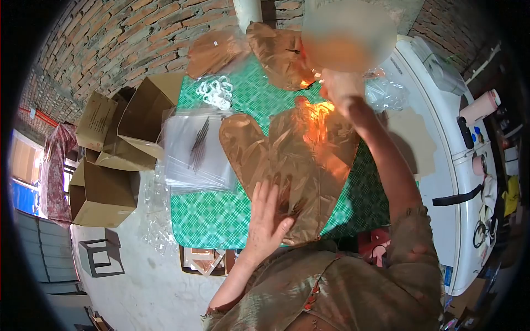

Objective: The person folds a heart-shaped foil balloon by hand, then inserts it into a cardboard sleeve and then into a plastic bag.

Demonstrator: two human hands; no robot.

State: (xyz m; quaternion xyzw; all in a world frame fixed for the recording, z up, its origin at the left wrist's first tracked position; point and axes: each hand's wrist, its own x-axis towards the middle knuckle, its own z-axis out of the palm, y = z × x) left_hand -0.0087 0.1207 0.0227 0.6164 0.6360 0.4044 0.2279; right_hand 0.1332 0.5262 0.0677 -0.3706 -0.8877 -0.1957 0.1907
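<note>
1 heart-shaped foil (pixel 270 151) is lying flat mid-counter, brown & shiny. L hand (pixel 264 223) is resting on its lower part, approx. 6 o'clock, fingers spread & released. R hand (pixel 339 91) is reaching past its 1 o'clock edge; can't tell if those fingers are grasping anything, area's blurred.

2 more brown pcs are lying beyond: 1 foil pc (pixel 273 52) at 12, 1 wrapped pc (pixel 215 55) at 11. 1 heap of white loops (pixel 217 92) is sitting btwn 10 & 11; 1 stack of clear bags (pixel 182 151) is lying at 9, bag count unclear. Clear plastic (pixel 386 95) is bunching at 2.

Counter (pixel 210 220) is showing a green checked cover. Approx. 3 open cardboard boxes (pixel 105 209) are standing at 9; 1 dark frame (pixel 85 259) is standing on pale floor (pixel 149 303) at 8. Brick wall (pixel 127 44) is rising at 11. White curved surface (pixel 433 110) is running along 3 o'clock, w/ 2 pink rolls (pixel 479 108) & 1 black strap (pixel 457 197) showing there.
</note>
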